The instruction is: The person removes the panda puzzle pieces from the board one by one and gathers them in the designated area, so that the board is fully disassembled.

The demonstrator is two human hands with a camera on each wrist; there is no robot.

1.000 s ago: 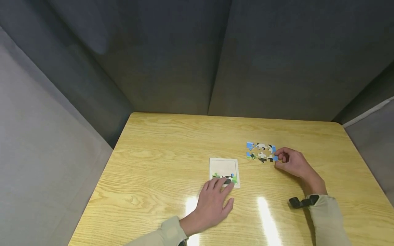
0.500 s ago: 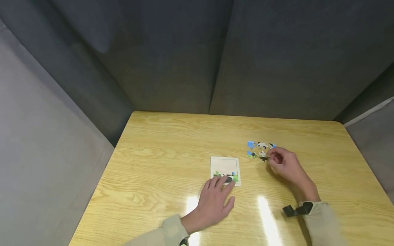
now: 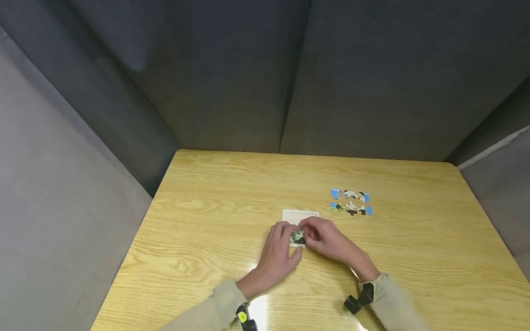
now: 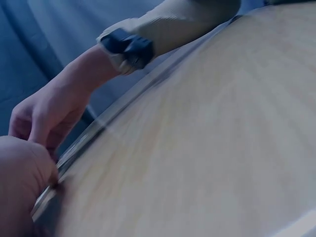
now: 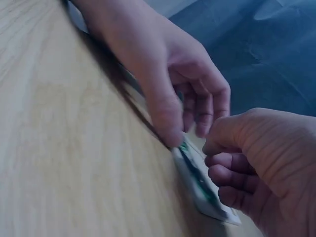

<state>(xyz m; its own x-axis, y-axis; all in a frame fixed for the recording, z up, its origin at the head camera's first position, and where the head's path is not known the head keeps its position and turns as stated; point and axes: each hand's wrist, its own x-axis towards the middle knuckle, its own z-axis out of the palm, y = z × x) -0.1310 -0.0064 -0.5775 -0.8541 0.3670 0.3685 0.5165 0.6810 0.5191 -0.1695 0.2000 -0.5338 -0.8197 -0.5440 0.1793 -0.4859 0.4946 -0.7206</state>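
Note:
A small white puzzle board [image 3: 300,214] lies on the table, with green and black jigsaw pieces [image 3: 297,237] along its near part. My left hand [image 3: 276,250] bends around the board's left side, thumb at its near edge and fingers over the pieces. Beside it, my right hand [image 3: 329,239] has curled fingers whose tips meet the right part of the board. In the right wrist view the left thumb touches a corner of the board [image 5: 197,200], with the right hand [image 5: 271,163] right above it. Whether the right fingertips pinch a piece I cannot tell.
Several loose jigsaw pieces [image 3: 351,208], blue, white and black, lie in two rows to the right beyond the board. Grey curtains [image 3: 232,92] stand behind the wooden table [image 3: 215,193] and at both sides. Each wrist carries a small black camera [image 3: 359,298].
My right hand has left the loose pieces and moved left to the board, beside the left hand. The left hand has shifted slightly, its fingers more bent. The loose pieces still lie in two rows.

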